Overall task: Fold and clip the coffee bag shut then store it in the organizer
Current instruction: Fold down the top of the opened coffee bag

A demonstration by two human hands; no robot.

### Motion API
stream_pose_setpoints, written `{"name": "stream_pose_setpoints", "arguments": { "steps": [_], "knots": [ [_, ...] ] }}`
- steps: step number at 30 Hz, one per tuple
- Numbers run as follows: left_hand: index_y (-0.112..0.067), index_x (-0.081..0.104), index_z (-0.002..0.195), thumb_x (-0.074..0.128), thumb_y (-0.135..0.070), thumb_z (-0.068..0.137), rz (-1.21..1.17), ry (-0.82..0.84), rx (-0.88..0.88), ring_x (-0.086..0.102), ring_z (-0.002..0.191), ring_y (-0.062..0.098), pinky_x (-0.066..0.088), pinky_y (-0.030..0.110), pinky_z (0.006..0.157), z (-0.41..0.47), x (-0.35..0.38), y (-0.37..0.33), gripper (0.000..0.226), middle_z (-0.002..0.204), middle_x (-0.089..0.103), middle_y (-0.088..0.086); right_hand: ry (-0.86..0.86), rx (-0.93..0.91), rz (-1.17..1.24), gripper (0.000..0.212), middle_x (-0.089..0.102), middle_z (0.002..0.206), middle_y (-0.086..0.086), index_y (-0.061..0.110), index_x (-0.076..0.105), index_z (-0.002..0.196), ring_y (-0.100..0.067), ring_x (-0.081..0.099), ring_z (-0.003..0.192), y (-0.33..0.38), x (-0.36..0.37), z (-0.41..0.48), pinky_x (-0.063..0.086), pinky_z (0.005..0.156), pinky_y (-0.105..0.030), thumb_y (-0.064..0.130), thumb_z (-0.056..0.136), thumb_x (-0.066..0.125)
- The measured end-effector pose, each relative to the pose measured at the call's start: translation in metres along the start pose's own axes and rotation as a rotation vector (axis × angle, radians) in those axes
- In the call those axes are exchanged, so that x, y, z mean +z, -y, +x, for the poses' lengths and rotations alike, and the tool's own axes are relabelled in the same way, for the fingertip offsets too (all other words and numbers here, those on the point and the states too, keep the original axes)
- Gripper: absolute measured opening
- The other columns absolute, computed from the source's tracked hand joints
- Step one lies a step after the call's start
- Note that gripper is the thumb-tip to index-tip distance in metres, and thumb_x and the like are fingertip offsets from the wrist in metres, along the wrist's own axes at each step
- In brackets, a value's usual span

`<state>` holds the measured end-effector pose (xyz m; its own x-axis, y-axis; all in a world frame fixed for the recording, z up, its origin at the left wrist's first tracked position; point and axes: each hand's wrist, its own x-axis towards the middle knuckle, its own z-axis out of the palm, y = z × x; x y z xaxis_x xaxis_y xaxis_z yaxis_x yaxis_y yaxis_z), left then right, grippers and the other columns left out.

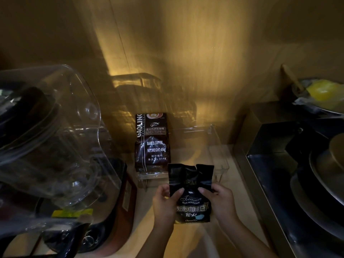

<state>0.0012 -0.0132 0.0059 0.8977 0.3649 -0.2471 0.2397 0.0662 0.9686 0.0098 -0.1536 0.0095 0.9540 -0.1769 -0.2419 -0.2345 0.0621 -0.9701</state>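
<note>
Held upright at 6 o'clock over the counter (188, 241): coffee bag (191, 192), left hand (164, 203) on its 9 o'clock edge, right hand (221, 200) on its 3 o'clock edge, thumbs across the front. Just behind at 12 o'clock, clear organizer (219, 155), against the back wall (186, 62). Standing in the organizer's 9 o'clock end, a second coffee bag (151, 144). Far toward 9 o'clock, large clear container (55, 138). Far toward 3 o'clock, stovetop (290, 183) bearing a pot (327, 175).
</note>
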Motion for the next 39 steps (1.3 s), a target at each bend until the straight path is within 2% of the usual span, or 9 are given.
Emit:
{"name": "stream_pose_setpoints", "arguments": {
  "steps": [5, 8, 11, 14, 18, 26, 29, 34, 39],
  "knots": [
    [-0.006, 0.065, 0.061, 0.067, 0.003, 0.074, -0.11, 0.05, -0.083, 0.063, 0.057, 0.01, 0.05, 0.017, 0.049, 0.002, -0.011, -0.002, 0.016, 0.055, 0.067, -0.001, 0.049, 0.157, 0.196, 0.011, 0.073, 0.062, -0.009, 0.003, 0.069, 0.071, -0.024, 0.07, 0.057, 0.001, -0.01, 0.004, 0.052, 0.043, -0.024, -0.005, 0.075, 0.064],
    [0.003, 0.063, 0.092, 0.064, -0.006, 0.079, -0.3, 0.103, -0.289, 0.062, 0.078, 0.023, 0.049, 0.026, 0.055, 0.001, -0.012, 0.0, 0.016, 0.084, 0.068, 0.013, 0.112, 0.304, 0.353, 0.019, 0.072, 0.079, -0.022, -0.008, 0.064, 0.088, -0.036, 0.069, 0.071, 0.004, -0.011, 0.004, 0.057, 0.056, -0.035, 0.001, 0.071, 0.067],
    [-0.006, 0.065, 0.081, 0.066, -0.007, 0.079, -0.208, 0.064, -0.26, 0.065, 0.068, 0.02, 0.05, 0.024, 0.049, -0.005, -0.007, -0.004, 0.003, 0.074, 0.072, 0.005, 0.129, 0.396, 0.414, 0.031, 0.065, 0.1, -0.03, -0.01, 0.059, 0.103, -0.046, 0.062, 0.095, 0.004, -0.013, 0.004, 0.052, 0.08, -0.049, 0.003, 0.075, 0.065],
    [-0.027, 0.049, 0.048, 0.068, -0.01, 0.078, -0.086, 0.01, -0.076, 0.05, 0.061, 0.006, 0.041, 0.027, 0.06, -0.002, -0.001, -0.011, 0.039, 0.048, 0.054, -0.01, 0.067, 0.334, 0.36, 0.016, 0.072, 0.082, -0.023, -0.007, 0.063, 0.089, -0.036, 0.069, 0.075, 0.003, -0.017, 0.004, 0.056, 0.06, -0.037, 0.002, 0.076, 0.065],
    [-0.012, 0.053, 0.054, 0.063, -0.004, 0.081, -0.026, -0.044, 0.002, 0.054, 0.054, 0.012, 0.046, 0.017, 0.046, -0.007, -0.003, 0.001, 0.03, 0.05, 0.057, -0.004, 0.047, 0.234, 0.277, 0.009, 0.072, 0.057, -0.011, -0.001, 0.063, 0.069, -0.023, 0.068, 0.051, 0.001, -0.014, 0.006, 0.051, 0.04, -0.024, 0.001, 0.078, 0.064],
    [-0.003, 0.061, 0.055, 0.074, -0.007, 0.07, 0.176, 0.142, -0.036, 0.062, 0.072, 0.015, 0.047, 0.027, 0.067, -0.002, -0.023, 0.013, 0.021, 0.071, 0.068, 0.005, 0.07, 0.27, 0.072, 0.007, 0.072, 0.058, -0.008, 0.0, 0.064, 0.068, -0.021, 0.068, 0.054, -0.014, -0.029, 0.007, 0.053, 0.044, -0.025, -0.004, 0.073, 0.067],
    [-0.002, 0.064, 0.056, 0.069, -0.007, 0.074, 0.039, 0.135, -0.129, 0.063, 0.064, 0.01, 0.048, 0.02, 0.06, -0.01, -0.022, 0.02, 0.019, 0.061, 0.069, -0.001, 0.07, 0.295, 0.108, 0.009, 0.072, 0.056, -0.008, -0.003, 0.063, 0.068, -0.019, 0.067, 0.051, -0.016, -0.032, 0.003, 0.052, 0.041, -0.023, -0.002, 0.077, 0.064],
    [0.0, 0.069, 0.075, 0.064, -0.013, 0.071, -0.291, 0.17, -0.401, 0.063, 0.082, 0.023, 0.041, 0.031, 0.067, -0.015, -0.019, 0.024, 0.015, 0.077, 0.074, 0.009, 0.118, 0.42, 0.222, 0.003, 0.073, 0.06, -0.01, -0.002, 0.062, 0.077, -0.02, 0.068, 0.054, -0.01, -0.035, 0.001, 0.051, 0.041, -0.022, 0.0, 0.078, 0.064],
    [-0.006, 0.064, 0.068, 0.069, -0.007, 0.07, -0.126, 0.121, -0.27, 0.062, 0.075, 0.019, 0.04, 0.03, 0.067, -0.009, -0.026, 0.012, 0.006, 0.069, 0.069, 0.004, 0.138, 0.368, 0.121, 0.002, 0.071, 0.06, -0.009, -0.004, 0.061, 0.078, -0.019, 0.066, 0.054, 0.001, -0.037, 0.004, 0.051, 0.042, -0.022, -0.003, 0.077, 0.063]
  ]
}}
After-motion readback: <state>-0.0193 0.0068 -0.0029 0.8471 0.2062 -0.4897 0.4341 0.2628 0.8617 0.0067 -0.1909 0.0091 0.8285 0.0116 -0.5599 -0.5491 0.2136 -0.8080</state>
